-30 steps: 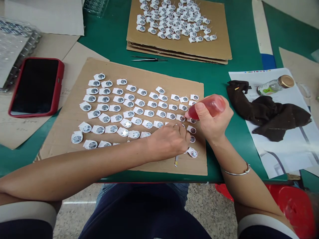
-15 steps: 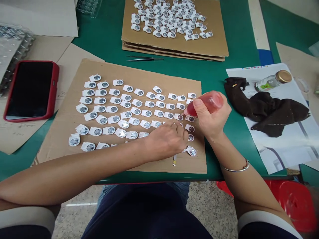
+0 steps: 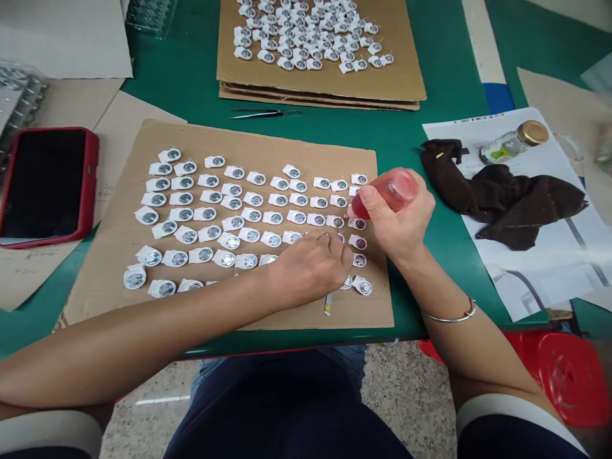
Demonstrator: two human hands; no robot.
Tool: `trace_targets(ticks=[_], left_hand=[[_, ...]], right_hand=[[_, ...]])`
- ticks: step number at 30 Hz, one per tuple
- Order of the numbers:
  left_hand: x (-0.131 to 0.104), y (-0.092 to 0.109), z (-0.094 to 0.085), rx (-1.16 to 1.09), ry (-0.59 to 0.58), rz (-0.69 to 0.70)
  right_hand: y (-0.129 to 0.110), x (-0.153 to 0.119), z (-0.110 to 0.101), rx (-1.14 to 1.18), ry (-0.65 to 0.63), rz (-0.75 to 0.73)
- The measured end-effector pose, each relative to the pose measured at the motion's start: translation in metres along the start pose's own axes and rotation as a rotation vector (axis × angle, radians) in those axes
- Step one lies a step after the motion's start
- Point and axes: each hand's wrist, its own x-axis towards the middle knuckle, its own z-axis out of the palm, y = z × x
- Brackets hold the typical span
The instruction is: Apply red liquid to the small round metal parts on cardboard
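Note:
My right hand (image 3: 406, 220) is wrapped around a soft red squeeze bottle (image 3: 393, 191), tilted with its narrow end down and left over the right columns of small white pieces. My left hand (image 3: 315, 264) is closed in a pinch just left of that tip, low over the pieces. From under its palm pokes a thin metal tool (image 3: 328, 305) with a yellowish end; its front is hidden by the fingers. Rows of white tabs with round silver centres, such as one white piece (image 3: 248, 234), lie on a brown cardboard sheet (image 3: 109, 255). My left forearm covers part of the lower rows.
Black tweezers (image 3: 266, 113) lie behind the sheet, before stacked cardboard (image 3: 315, 80) bearing many more pieces. A red-cased phone (image 3: 45, 185) is at left. On the right, a dark cloth (image 3: 507, 197) and glass jar (image 3: 514, 141) rest on printed paper (image 3: 516, 290).
The whole view has shifted slightly, so the table things appear further left. Both hands keep nearly the same place over the sheet, the red bottle still in my right hand.

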Motion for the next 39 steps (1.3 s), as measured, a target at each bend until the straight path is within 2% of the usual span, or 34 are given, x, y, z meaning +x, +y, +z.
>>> trace_targets(ticks=[8, 12, 16, 18, 20, 25, 31, 39], left_hand=[[-0.002, 0.001, 0.002, 0.082, 0.038, -0.005], [-0.003, 0.0, 0.002, 0.082, 0.02, -0.02], [0.0, -0.008, -0.006, -0.093, -0.086, -0.072], [0.002, -0.016, -0.009, -0.22, -0.161, -0.115], [0.003, -0.025, -0.01, -0.325, -0.183, -0.145], [0.001, -0.041, -0.009, -0.511, -0.098, -0.212], [-0.003, -0.043, -0.005, -0.579, -0.027, -0.271], [-0.003, -0.045, -0.006, -0.626, -0.044, -0.25]], right_hand=[[-0.001, 0.0, -0.002, -0.013, -0.03, -0.007], [-0.002, 0.0, -0.002, -0.025, -0.052, -0.025], [-0.002, 0.0, -0.003, -0.02, -0.055, -0.028], [-0.001, 0.0, -0.005, -0.004, -0.029, -0.027], [0.001, 0.0, -0.007, 0.016, 0.012, -0.01], [0.003, 0.001, -0.008, 0.036, 0.064, 0.009], [0.002, 0.0, -0.005, 0.006, 0.054, 0.01], [0.001, 0.0, -0.005, -0.002, 0.017, -0.001]])
